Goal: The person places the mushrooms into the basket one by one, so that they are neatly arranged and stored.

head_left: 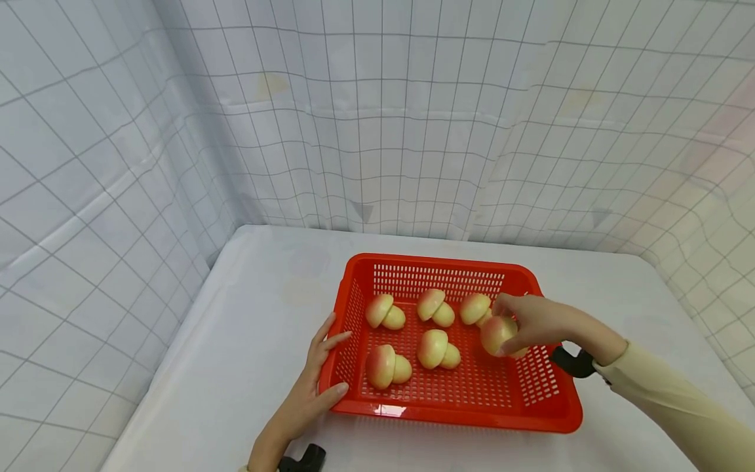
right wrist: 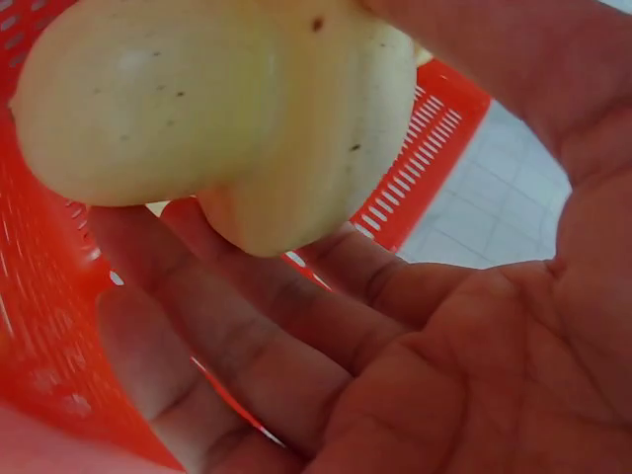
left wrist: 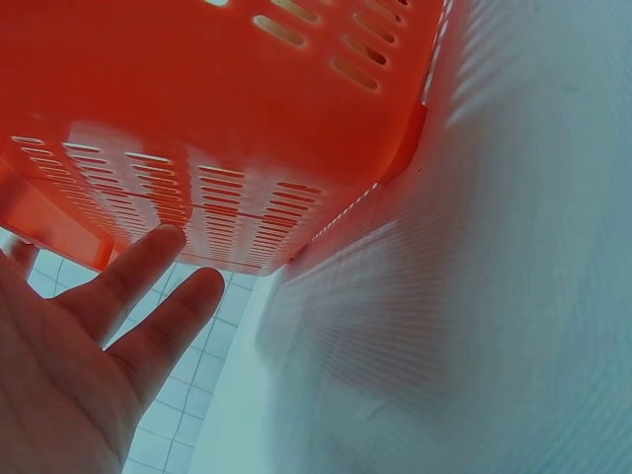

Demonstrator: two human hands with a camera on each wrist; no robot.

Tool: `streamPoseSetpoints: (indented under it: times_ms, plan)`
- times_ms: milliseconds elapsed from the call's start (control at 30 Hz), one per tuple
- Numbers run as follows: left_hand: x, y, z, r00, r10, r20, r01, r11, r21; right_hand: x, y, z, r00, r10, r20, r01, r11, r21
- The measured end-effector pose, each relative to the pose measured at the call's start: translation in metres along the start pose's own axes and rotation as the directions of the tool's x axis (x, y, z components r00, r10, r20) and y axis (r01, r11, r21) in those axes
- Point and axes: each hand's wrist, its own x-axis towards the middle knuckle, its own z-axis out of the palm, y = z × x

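Note:
My right hand (head_left: 533,321) grips a mushroom-shaped piece (head_left: 497,333), yellow with a reddish blush on its cap, at the right side of the red plastic basket (head_left: 460,423). In the right wrist view, this mushroom (right wrist: 148,99) shows its pale stem and dark specks, with fingers beneath it. Several similar mushrooms lie in the basket, among them a front-left one (head_left: 383,367), a front-middle one (head_left: 435,349) and a back-right one (head_left: 474,308) partly behind the held one. My left hand (head_left: 309,387) rests at the basket's left rim, its fingers fairly straight and spread.
The basket stands on a table with a white cloth (head_left: 259,308). White grid-patterned curtains (head_left: 377,131) hang behind the table and on both sides. Black bands (head_left: 573,362) are worn on both wrists.

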Motion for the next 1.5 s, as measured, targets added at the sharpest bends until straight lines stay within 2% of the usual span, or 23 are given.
streamPoseSetpoints:
  times_ms: [300,433,667,767,967,1133,1500]
  plan:
    - [0.001,0.0,0.0,1.0,-0.016,-0.004,0.016,1.0,-0.006,0.012,-0.008,0.009,0.996,0.018,0.09,-0.009,0.995,-0.101]
    - [0.001,0.0,0.0,1.0,-0.022,-0.005,0.022,1.0,-0.004,0.018,-0.013,0.014,0.994,0.031,0.105,-0.018,0.992,-0.127]
    - [0.001,-0.002,-0.001,1.0,0.014,0.017,-0.014,1.0,0.007,0.021,-0.018,0.02,0.992,0.035,0.119,-0.016,0.987,-0.159]
    - [0.0,-0.002,-0.001,1.0,0.011,0.018,-0.011,1.0,0.008,0.024,-0.017,0.022,0.992,0.037,0.124,-0.015,0.985,-0.173]
    - [0.0,-0.001,-0.001,1.0,-0.005,0.011,0.006,1.0,-0.025,0.029,-0.015,0.027,0.988,0.066,0.14,-0.044,0.987,-0.154]
    - [0.001,-0.001,0.0,1.0,-0.011,0.007,0.011,1.0,-0.019,0.031,-0.015,0.029,0.988,0.068,0.141,-0.044,0.985,-0.165]
    - [0.0,-0.001,-0.001,1.0,0.007,0.013,-0.007,1.0,-0.018,0.031,-0.015,0.031,0.985,0.1,0.139,-0.086,0.991,-0.105]
